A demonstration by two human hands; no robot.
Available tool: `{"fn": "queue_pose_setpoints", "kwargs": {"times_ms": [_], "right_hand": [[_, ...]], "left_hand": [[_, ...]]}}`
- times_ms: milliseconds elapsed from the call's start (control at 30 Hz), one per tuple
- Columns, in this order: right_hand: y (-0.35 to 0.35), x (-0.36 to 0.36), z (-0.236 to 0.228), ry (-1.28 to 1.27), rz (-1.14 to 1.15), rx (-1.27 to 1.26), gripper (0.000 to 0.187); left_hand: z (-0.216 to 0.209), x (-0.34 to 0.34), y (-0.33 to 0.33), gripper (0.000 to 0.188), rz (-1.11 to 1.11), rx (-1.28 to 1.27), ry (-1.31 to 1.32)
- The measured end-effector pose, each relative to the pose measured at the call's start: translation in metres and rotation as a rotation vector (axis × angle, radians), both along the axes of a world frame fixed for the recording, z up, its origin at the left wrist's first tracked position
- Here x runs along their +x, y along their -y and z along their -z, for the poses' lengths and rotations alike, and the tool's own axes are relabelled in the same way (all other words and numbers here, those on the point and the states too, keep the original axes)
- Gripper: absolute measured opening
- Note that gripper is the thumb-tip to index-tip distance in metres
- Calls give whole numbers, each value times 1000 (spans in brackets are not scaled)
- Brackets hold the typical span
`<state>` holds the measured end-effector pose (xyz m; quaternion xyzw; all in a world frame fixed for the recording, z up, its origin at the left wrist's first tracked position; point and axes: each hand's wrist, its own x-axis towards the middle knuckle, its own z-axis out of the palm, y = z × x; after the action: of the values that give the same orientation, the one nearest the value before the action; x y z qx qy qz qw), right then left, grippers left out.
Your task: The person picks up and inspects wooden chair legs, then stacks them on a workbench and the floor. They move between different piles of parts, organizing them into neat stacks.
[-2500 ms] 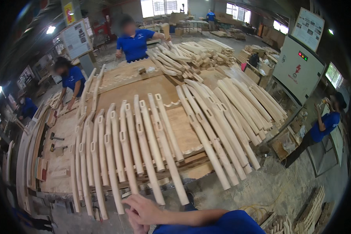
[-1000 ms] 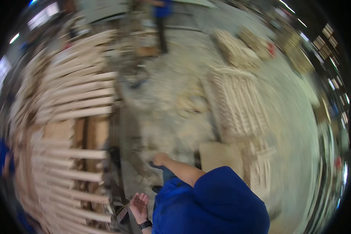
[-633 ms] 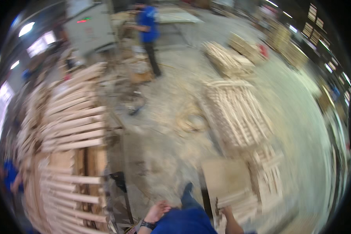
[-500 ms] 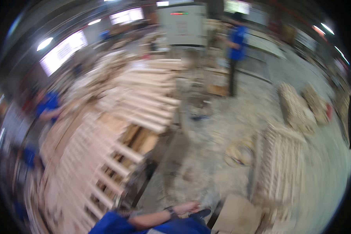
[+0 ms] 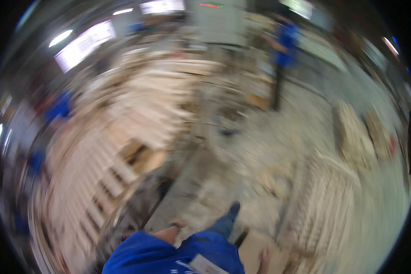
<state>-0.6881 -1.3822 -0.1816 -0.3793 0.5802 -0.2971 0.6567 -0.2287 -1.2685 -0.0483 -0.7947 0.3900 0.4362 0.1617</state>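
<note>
Close to my body, just past the hem of my blue shirt, hangs my left hand with a dark band at its wrist. It is smeared by motion, and nothing can be made out in it. At the lower edge my right hand shows in front of or over a flat tan board; whether it touches the board I cannot tell, and its fingers are blurred. To the left of my left hand lies a wide layer of pale wooden strips, several ends sticking out toward the aisle.
My leg and dark shoe stand out over the dusty floor. On the right sits a stack of pale wooden pieces, with bundled wood beyond. A co-worker in blue stands ahead near a grey cabinet; another is far left.
My left hand has drawn back left toward my body. My right hand and outstretched leg have come into view. The whole view has shifted and is more blurred.
</note>
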Motion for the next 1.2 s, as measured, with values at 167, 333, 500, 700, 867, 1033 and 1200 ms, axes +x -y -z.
{"fn": "queue_pose_setpoints", "kwargs": {"times_ms": [167, 333, 500, 700, 867, 1033, 1200], "right_hand": [[135, 30, -27, -498, 45, -207, 46], [133, 11, -43, -524, 278, 116, 47], [58, 6, -16, -351, 872, 528, 40], [24, 20, -3, -793, 757, 741, 32], [139, -18, 13, -873, 663, 529, 30], [331, -96, 61, -849, 390, 292, 28], [452, -175, 135, -960, 171, 172, 23]], "left_hand": [[13, 0, 73, 37, 229, 248, -2], [49, -34, 253, 28, 395, 101, -147], [44, -93, 491, 24, 37, -472, -559], [17, -156, 627, 30, -174, -532, -941], [78, -202, 568, 23, -258, -144, -1060], [95, -224, 509, 30, -290, -94, -642], [102, -240, 529, 30, -411, -96, -362]]}}
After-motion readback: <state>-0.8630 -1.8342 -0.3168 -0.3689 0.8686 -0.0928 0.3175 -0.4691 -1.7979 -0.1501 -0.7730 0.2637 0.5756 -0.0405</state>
